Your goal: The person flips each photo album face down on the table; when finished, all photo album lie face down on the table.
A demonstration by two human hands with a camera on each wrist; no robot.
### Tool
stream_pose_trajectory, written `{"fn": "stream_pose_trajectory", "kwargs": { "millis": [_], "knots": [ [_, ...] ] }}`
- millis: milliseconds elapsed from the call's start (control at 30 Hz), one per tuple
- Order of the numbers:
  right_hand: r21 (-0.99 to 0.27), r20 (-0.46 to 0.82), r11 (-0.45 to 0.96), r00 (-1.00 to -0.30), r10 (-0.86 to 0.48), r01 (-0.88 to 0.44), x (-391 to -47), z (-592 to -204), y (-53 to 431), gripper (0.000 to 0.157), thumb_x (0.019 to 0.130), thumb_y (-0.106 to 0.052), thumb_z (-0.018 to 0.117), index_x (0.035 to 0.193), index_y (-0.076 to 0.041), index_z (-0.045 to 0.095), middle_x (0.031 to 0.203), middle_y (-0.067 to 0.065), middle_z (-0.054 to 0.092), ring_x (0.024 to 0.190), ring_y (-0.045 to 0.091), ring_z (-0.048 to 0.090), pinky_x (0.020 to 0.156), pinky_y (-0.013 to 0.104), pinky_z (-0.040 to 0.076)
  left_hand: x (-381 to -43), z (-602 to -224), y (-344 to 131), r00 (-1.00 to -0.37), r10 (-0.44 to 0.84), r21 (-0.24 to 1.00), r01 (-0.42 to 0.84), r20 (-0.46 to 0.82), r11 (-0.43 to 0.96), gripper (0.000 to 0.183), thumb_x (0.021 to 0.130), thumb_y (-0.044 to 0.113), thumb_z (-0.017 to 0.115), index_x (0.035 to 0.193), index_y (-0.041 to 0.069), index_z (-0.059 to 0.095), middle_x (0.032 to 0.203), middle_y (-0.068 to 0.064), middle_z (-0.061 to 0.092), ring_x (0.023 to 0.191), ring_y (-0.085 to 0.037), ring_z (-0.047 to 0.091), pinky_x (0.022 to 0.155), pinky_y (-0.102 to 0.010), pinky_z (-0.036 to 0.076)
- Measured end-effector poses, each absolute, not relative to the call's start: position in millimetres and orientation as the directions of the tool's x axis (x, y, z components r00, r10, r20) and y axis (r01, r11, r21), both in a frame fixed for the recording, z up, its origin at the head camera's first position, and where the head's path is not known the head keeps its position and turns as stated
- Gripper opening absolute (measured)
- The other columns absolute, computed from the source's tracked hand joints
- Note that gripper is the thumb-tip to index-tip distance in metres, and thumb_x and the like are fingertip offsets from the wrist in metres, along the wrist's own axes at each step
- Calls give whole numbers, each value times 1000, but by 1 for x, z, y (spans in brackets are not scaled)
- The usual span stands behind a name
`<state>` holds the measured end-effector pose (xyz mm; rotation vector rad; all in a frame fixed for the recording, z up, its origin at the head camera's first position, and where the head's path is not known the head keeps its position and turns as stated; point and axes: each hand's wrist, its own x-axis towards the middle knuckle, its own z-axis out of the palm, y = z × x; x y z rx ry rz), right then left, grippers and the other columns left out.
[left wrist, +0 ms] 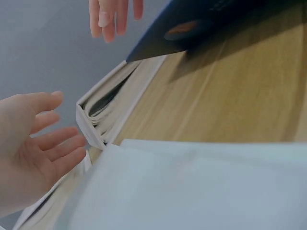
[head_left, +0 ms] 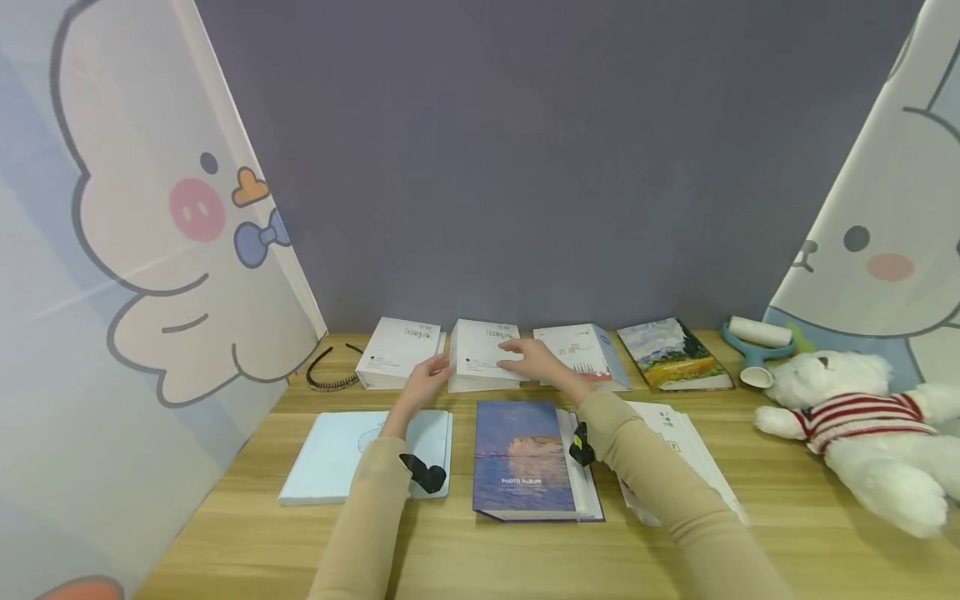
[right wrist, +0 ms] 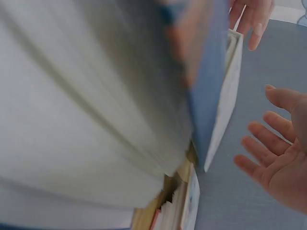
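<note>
In the head view, my left hand (head_left: 427,379) is held between two white albums, the back-left one (head_left: 400,350) and the back-middle one (head_left: 487,352). My right hand (head_left: 536,362) hovers at the right side of the middle album, with thumb and fingers spread over its edge. In the left wrist view, the left hand (left wrist: 38,148) has loosely extended fingers and nothing in its palm. The right wrist view shows the right hand (right wrist: 283,153) with its fingers apart, holding nothing. Nearest in front lies a blue photo album (head_left: 525,458) with a seaside painting on its cover.
A pale blue album (head_left: 330,458) lies front left, a white book (head_left: 701,458) front right, partly under the right forearm. Behind are a white illustrated book (head_left: 573,346), a landscape-painted book (head_left: 671,354), a black headband (head_left: 330,383), a lint roller (head_left: 757,333) and a plush bear (head_left: 862,425).
</note>
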<state>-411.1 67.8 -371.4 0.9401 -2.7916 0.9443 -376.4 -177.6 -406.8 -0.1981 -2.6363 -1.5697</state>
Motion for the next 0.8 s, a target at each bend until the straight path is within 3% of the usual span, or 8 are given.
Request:
{"fn": "stream_pose_trajectory", "kwargs": {
  "millis": [333, 567, 800],
  "knots": [
    [-527, 201, 645, -818, -539, -554, -414, -382, 61, 44, 90, -20, 62, 127, 3, 55, 132, 20, 54, 126, 38, 45, 106, 50, 38, -380, -419, -176, -997, 66, 851, 58, 28, 523, 44, 99, 29, 47, 134, 2, 51, 141, -16, 46, 135, -35, 35, 112, -47, 28],
    [-492, 61, 712, -836, -546, -501, -414, -386, 64, 53, 90, -28, 61, 132, 3, 50, 136, 20, 50, 127, 37, 44, 107, 47, 37, -383, -422, -174, -998, 58, 861, 38, 10, 507, 45, 99, 31, 47, 135, 4, 51, 143, -15, 44, 137, -35, 33, 113, -49, 26],
    [-505, 32, 711, -833, -552, -490, -417, -388, 64, 55, 89, -29, 62, 132, 4, 50, 140, 24, 44, 131, 39, 39, 109, 49, 33, -381, -418, -173, -1000, 21, 855, 3, -10, 519, 43, 99, 26, 44, 133, 2, 51, 141, -17, 45, 136, -36, 33, 113, -48, 26]
  ]
}}
